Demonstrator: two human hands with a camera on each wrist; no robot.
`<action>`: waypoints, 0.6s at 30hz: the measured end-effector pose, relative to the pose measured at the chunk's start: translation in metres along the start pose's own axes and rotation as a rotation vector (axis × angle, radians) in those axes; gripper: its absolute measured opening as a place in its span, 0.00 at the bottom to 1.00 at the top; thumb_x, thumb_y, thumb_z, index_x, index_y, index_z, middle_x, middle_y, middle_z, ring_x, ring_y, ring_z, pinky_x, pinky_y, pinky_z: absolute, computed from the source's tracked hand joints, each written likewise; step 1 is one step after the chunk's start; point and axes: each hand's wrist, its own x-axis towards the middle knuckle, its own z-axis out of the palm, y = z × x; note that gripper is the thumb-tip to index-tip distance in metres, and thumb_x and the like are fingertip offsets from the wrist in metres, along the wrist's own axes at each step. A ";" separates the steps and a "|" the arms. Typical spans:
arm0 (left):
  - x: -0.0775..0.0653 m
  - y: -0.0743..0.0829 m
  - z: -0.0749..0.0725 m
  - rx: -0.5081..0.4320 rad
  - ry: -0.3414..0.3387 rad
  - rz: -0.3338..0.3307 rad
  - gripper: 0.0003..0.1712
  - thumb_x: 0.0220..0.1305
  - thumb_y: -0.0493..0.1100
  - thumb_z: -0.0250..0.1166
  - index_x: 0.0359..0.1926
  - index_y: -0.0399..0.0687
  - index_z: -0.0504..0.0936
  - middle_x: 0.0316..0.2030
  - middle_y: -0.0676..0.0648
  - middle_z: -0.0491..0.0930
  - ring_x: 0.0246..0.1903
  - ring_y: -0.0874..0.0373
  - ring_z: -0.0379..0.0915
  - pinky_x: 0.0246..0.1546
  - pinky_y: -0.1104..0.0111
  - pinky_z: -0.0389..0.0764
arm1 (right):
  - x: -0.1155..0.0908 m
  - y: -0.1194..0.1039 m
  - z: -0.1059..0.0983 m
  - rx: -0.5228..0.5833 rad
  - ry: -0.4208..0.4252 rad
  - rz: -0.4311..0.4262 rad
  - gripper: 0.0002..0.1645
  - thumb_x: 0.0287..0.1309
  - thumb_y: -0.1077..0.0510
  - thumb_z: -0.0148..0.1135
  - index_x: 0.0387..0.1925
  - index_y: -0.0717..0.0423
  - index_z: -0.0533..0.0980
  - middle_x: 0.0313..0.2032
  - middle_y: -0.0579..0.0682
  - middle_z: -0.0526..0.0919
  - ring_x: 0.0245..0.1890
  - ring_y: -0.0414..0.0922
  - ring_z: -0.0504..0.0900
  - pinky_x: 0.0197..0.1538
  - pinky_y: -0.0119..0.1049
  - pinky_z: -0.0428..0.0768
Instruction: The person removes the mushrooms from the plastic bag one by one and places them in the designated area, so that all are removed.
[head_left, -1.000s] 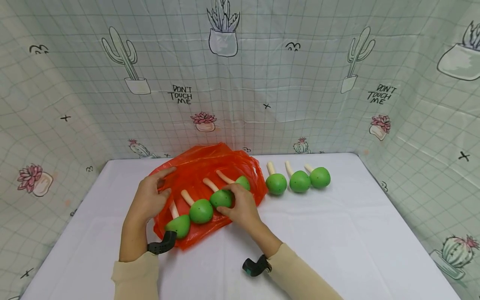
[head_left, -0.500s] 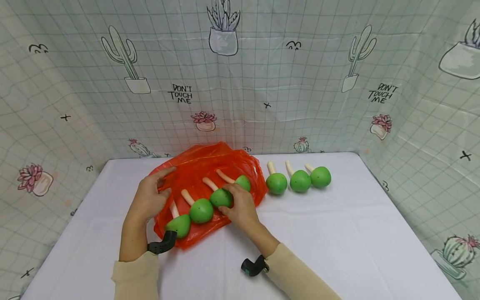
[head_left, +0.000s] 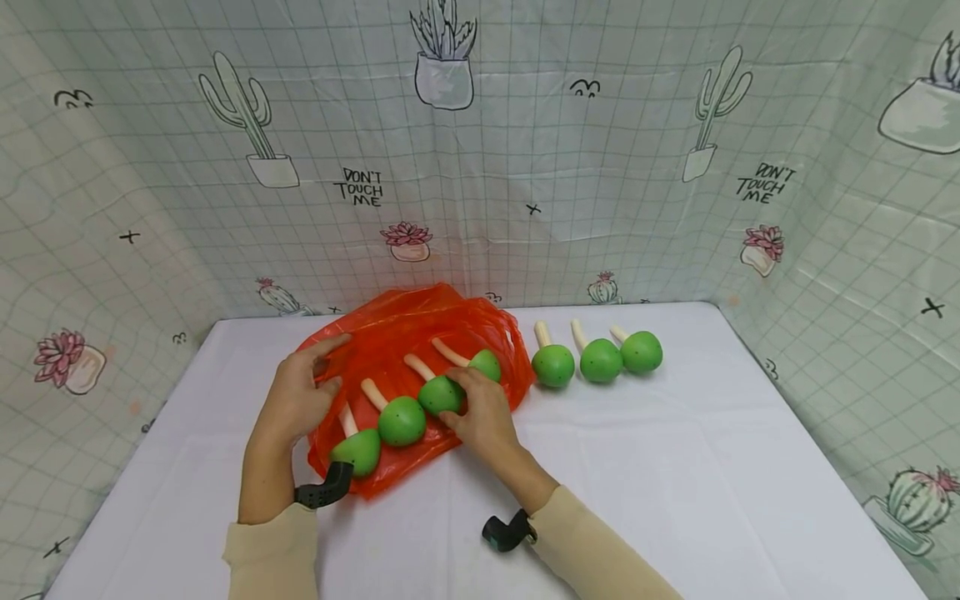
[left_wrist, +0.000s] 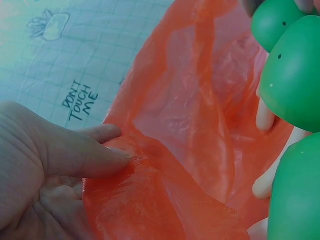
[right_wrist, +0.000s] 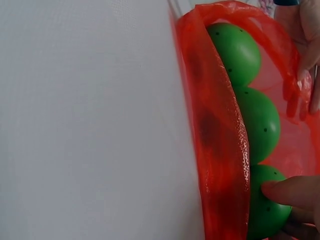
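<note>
Soft, even light covers the counter point(head_left: 645, 475) in the head view; the left wrist view is bluish, the right dimmer, glare streaking the red bag point(right_wrist: 220, 150).

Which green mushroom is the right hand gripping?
The third green mushroom from the left, in the red bag: the right hand pinches its cap, while no hand holds the other six.
</note>
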 end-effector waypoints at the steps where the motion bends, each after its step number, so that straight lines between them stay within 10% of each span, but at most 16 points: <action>1: 0.000 0.000 0.000 -0.002 0.000 0.001 0.35 0.70 0.23 0.55 0.77 0.36 0.67 0.70 0.30 0.70 0.66 0.30 0.70 0.59 0.44 0.79 | 0.000 0.000 0.000 -0.006 0.001 -0.002 0.34 0.50 0.64 0.83 0.60 0.63 0.81 0.57 0.57 0.85 0.60 0.57 0.82 0.65 0.54 0.80; 18: 0.000 0.001 0.000 -0.002 0.007 0.010 0.35 0.70 0.23 0.55 0.76 0.36 0.68 0.70 0.30 0.70 0.66 0.30 0.71 0.59 0.44 0.80 | 0.000 -0.002 0.001 -0.052 -0.013 0.004 0.36 0.49 0.63 0.84 0.61 0.64 0.80 0.58 0.57 0.84 0.60 0.57 0.81 0.66 0.53 0.79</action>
